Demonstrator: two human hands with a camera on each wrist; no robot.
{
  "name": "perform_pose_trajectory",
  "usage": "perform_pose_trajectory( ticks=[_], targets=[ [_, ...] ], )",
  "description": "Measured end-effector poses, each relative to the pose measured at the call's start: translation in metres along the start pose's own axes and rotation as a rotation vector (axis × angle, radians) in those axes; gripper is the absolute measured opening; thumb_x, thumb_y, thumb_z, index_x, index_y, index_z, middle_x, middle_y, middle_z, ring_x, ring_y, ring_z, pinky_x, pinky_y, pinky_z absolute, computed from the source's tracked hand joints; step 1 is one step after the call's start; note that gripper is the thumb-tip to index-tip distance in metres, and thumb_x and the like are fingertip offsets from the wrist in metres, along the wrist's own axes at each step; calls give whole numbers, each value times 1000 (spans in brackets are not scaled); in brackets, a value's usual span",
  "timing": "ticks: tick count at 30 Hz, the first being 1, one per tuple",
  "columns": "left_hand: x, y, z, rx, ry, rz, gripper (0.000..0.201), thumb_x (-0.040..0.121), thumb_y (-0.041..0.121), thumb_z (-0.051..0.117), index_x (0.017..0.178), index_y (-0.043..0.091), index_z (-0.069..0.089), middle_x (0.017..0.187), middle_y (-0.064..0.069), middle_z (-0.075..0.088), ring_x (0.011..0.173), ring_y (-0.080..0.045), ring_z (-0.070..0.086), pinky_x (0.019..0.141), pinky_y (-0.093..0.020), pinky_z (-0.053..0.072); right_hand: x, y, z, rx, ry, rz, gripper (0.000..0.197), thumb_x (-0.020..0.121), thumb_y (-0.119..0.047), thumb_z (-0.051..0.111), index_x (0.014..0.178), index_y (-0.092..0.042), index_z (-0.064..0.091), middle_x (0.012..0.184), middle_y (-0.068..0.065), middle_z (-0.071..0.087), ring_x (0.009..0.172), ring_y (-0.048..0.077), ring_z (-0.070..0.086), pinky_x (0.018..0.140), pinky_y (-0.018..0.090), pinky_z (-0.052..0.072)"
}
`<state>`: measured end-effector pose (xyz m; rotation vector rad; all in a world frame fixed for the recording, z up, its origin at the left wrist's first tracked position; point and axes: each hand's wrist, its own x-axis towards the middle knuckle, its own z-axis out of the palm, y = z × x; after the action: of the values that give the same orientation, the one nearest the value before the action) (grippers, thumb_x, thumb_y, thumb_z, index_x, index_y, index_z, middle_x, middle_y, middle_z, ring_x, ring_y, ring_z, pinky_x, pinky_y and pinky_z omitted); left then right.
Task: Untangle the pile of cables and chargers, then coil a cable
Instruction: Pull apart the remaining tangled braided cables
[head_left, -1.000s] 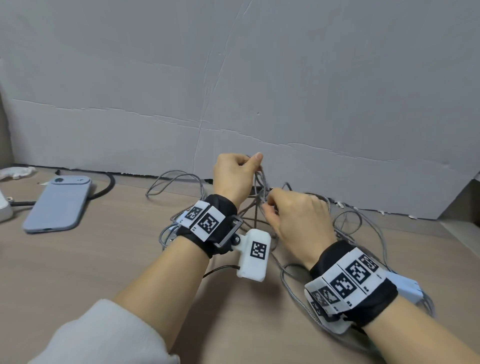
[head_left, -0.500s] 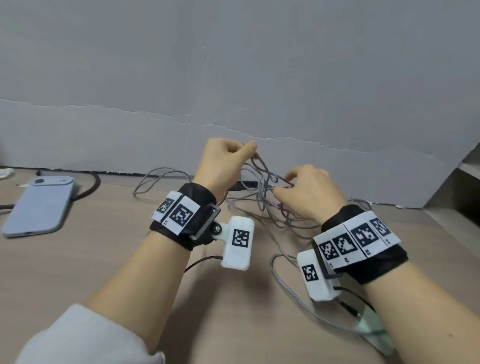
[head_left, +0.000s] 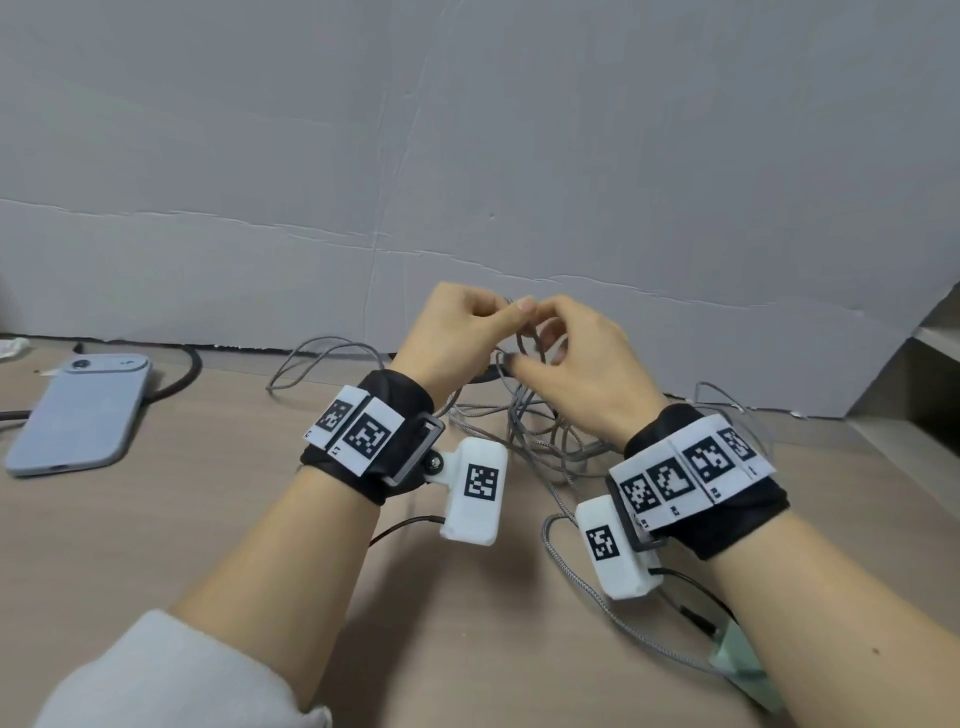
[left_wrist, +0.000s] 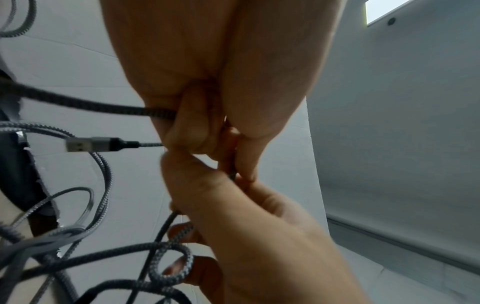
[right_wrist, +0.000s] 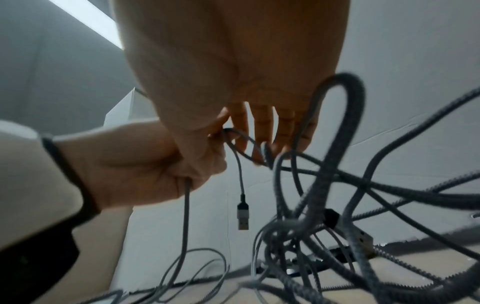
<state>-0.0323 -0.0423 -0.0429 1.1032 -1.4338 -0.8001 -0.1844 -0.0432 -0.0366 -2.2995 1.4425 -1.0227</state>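
**A:** Where is the tangle?

**B:** The pile of grey braided cables (head_left: 540, 441) sits on the wooden table (head_left: 156, 519), toward the far side by the grey wall (head_left: 467, 156), and part of it is lifted off the surface between the two hands.

**A:** What is the left hand doing?

**B:** The left hand (head_left: 457, 332) is raised, thumb and fingers pinching a strand of the tangle. In the left wrist view a USB plug (left_wrist: 91, 144) sticks out just left of its curled fingers (left_wrist: 189, 131).

**A:** And the right?

**B:** The right hand (head_left: 576, 364) meets it fingertip to fingertip, pinching the same cable; its other fingers are curled with loops running through them. The right wrist view shows the plug hanging below the hands, above the rest of the pile.

**A:** Anything else there?

**B:** A light-blue phone (head_left: 83, 410) lies face down at the far left, well apart from the cables, with a thick black cord (head_left: 182, 374) curving behind it.
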Motion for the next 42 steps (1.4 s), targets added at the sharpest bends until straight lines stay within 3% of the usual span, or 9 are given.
perform_pose_trajectory(
  ticks=[4, 12, 20, 24, 26, 28, 34, 38, 42],
  targets=[
    [-1, 0, 3, 14, 32, 16, 43, 91, 37, 74, 74, -3, 70, 65, -19, 60, 49, -15, 37, 45, -25, 35, 2, 3, 12, -94, 35, -35, 19, 90, -33, 68, 104, -26, 56, 88, -10, 59, 85, 18, 59, 77, 39, 52],
    [3, -5, -10, 35, 220, 28, 43, 85, 32, 80, 78, -9, 70, 46, 9, 45, 37, -1, 34, 46, -15, 34, 2, 13, 9, 90, 101, -5, 15, 98, -17, 50, 95, -21, 63, 80, 1, 72, 72, 22, 67, 70, 49, 57],
    [7, -3, -17, -32, 370, -14, 38, 94, 34, 70, 61, 15, 65, 45, 11, 39, 37, -3, 31, 54, -27, 32, -2, 9, 6, 278, 90, 173, 29, 96, -10, 37, 112, -14, 61, 66, 4, 69, 58, 9, 66, 63, 32, 55],
    [9, 5, -23, -52, 385, 65, 40, 96, 35, 67, 58, 22, 62, 44, 15, 36, 42, -6, 32, 51, -28, 27, -2, 21, 14, -157, -43, 222, 66, 95, -9, 38, 154, -27, 15, 87, 10, 63, 76, 32, 63, 77, 47, 55],
    [12, 5, -33, -63, 488, 60, 39, 95, 36, 67, 59, 22, 62, 42, 15, 38, 47, -10, 35, 55, -30, 30, -9, 21, 16, -321, -119, 148, 93, 90, -2, 40, 154, -47, -10, 81, 9, 57, 68, 34, 58, 69, 45, 53],
    [14, 0, -43, -97, 585, 42, 38, 94, 37, 66, 60, 22, 62, 45, 14, 43, 50, -13, 37, 60, -31, 32, -13, 18, 15, -402, -145, 36, 103, 87, 5, 37, 149, -61, -14, 90, 6, 49, 65, 30, 51, 66, 43, 49],
    [17, -6, -49, -126, 620, 6, 37, 97, 35, 65, 65, 17, 61, 50, 4, 44, 37, -10, 36, 49, -24, 32, -15, 21, 13, -441, -51, -227, 121, 73, 21, 38, 146, -69, 4, 149, 5, 19, 60, 24, 51, 55, 40, 51],
    [16, -8, -52, -136, 631, 5, 37, 97, 31, 65, 65, 14, 60, 63, -6, 55, 35, -9, 37, 47, -22, 33, -14, 29, 17, -474, -103, -389, 74, 81, 2, 44, 141, -42, 53, 145, 7, 34, 81, 24, 54, 60, 38, 51],
    [17, -6, -58, -162, 653, 0, 37, 97, 32, 65, 66, 14, 61, 45, 7, 47, 35, -11, 35, 44, -20, 32, -14, 36, 24, -353, 138, -283, 39, 92, -21, 40, 114, -17, 72, 111, 9, 56, 75, 33, 61, 67, 43, 54]
  ],
)
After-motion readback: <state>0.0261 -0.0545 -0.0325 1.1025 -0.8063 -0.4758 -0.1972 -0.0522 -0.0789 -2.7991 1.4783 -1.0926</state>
